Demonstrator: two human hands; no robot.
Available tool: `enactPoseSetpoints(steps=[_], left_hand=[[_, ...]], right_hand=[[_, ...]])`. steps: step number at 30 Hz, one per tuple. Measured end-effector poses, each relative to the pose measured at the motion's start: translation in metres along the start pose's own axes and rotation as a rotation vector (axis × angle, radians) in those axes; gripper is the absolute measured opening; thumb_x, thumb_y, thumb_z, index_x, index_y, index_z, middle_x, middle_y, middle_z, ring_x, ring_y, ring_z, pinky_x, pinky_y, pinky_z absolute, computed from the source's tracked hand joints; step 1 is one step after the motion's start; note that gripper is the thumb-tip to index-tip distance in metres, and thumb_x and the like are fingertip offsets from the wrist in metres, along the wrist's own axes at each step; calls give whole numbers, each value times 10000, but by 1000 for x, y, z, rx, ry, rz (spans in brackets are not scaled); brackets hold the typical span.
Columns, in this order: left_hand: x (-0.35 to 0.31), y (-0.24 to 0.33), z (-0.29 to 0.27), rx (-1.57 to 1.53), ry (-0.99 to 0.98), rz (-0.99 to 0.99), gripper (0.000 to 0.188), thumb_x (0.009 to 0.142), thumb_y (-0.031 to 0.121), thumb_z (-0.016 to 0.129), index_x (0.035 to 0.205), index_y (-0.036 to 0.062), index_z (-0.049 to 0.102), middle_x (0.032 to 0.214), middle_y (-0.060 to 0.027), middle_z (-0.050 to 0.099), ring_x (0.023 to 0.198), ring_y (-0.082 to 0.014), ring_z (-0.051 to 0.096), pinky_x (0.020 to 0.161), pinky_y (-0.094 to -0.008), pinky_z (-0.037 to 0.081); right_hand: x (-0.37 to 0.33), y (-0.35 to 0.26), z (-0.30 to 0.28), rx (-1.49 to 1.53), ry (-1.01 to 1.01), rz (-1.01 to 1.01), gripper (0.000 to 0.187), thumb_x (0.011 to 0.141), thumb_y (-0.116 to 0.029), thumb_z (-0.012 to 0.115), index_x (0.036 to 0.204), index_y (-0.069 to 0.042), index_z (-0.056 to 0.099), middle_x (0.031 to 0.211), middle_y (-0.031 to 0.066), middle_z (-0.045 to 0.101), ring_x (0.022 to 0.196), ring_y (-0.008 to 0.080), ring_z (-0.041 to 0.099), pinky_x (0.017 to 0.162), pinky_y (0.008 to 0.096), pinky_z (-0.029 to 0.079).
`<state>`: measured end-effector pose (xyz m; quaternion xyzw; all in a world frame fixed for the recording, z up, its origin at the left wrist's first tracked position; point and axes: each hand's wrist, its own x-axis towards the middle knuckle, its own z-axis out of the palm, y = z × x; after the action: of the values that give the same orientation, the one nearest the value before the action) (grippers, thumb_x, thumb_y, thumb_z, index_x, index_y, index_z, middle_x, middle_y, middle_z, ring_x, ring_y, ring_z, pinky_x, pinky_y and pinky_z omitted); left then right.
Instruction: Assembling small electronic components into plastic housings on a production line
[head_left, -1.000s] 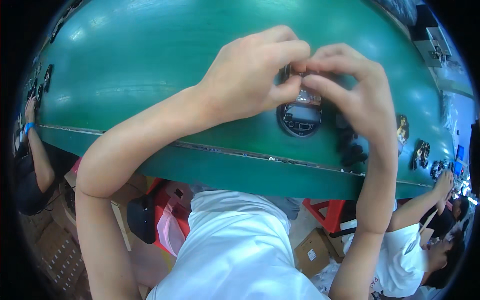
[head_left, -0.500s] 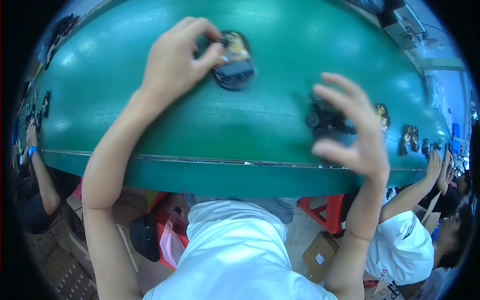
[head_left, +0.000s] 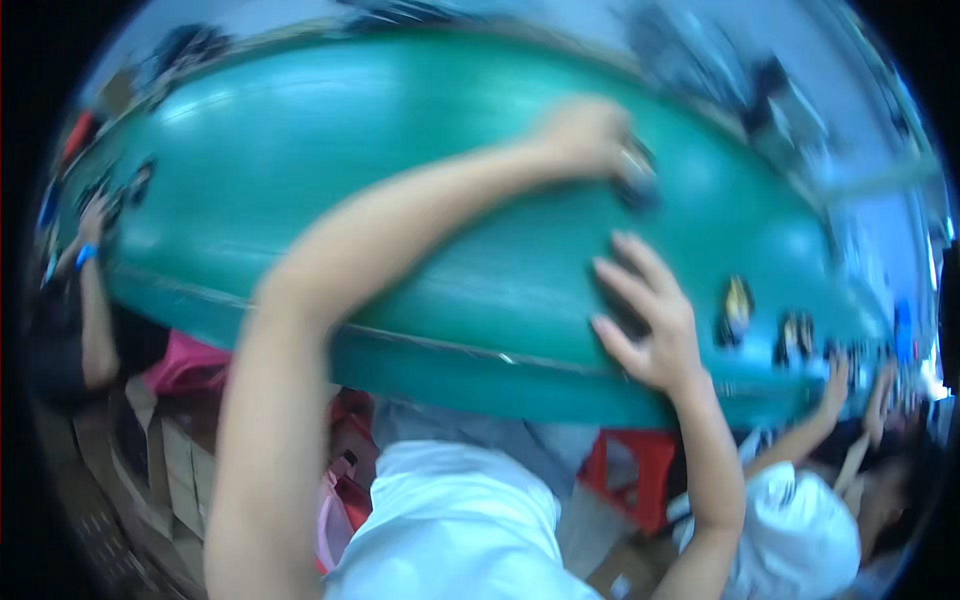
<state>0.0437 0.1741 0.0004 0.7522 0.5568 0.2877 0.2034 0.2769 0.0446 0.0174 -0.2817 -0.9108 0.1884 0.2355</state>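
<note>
My left hand point(head_left: 590, 138), blurred by motion, reaches across to the far right part of the table. Its closed fingers are on a dark oval piece point(head_left: 637, 182), whose details are smeared. Nearer the front edge, my right hand point(head_left: 655, 322) is low over the green table, fingers apart and curved. Dark patches show between those fingers; I cannot tell whether they are shadow or part of a black thing. Right of that hand lies a black piece with a yellow top point(head_left: 737, 308).
The green table point(head_left: 300, 180) curves across the view. Farther right are a pair of dark pieces point(head_left: 795, 338) and a co-worker's hand point(head_left: 838, 375). At far left, another person's hand point(head_left: 93, 215) is by dark pieces. A red stool point(head_left: 630, 475) stands below the table.
The view has swung to the right. My left hand has moved right with the dark oval piece. The black wheeled piece seen by my right hand earlier is no longer clearly visible.
</note>
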Motion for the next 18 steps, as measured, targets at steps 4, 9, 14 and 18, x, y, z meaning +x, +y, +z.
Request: enactPoseSetpoints(steps=[4, 9, 14, 18], left_hand=[[66, 77, 97, 39, -150, 182, 465, 614, 491, 890, 866, 108, 814, 816, -162, 750, 795, -342, 734, 707, -443, 589], [61, 77, 107, -15, -452, 97, 302, 726, 298, 819, 904, 55, 797, 842, -143, 762, 804, -338, 727, 775, -431, 595], [-27, 37, 13, -216, -191, 348, 468, 749, 245, 739, 1186, 79, 729, 955, -174, 750, 901, -357, 716, 835, -463, 577], [-149, -110, -123, 341, 212, 7, 391, 733, 209, 690, 1099, 84, 749, 1069, -188, 719, 1047, -385, 672, 893, -504, 555]], right_hand=[[0, -6, 10, -63, -46, 10, 478, 776, -161, 804, 1236, -53, 726, 1404, 223, 603, 1314, 450, 563, 1104, 513, 467], [52, -45, 58, 95, -38, -192, 278, 759, -42, 801, 1033, -9, 766, 1057, 188, 661, 961, 371, 656, 846, 453, 534], [69, -21, 46, 101, -52, -119, 244, 787, -19, 767, 1030, -23, 785, 1213, 215, 682, 1092, 389, 661, 957, 451, 515], [72, -24, 47, 66, -68, -201, 245, 802, 7, 714, 1043, -1, 758, 1278, 199, 669, 1228, 394, 626, 1047, 465, 488]])
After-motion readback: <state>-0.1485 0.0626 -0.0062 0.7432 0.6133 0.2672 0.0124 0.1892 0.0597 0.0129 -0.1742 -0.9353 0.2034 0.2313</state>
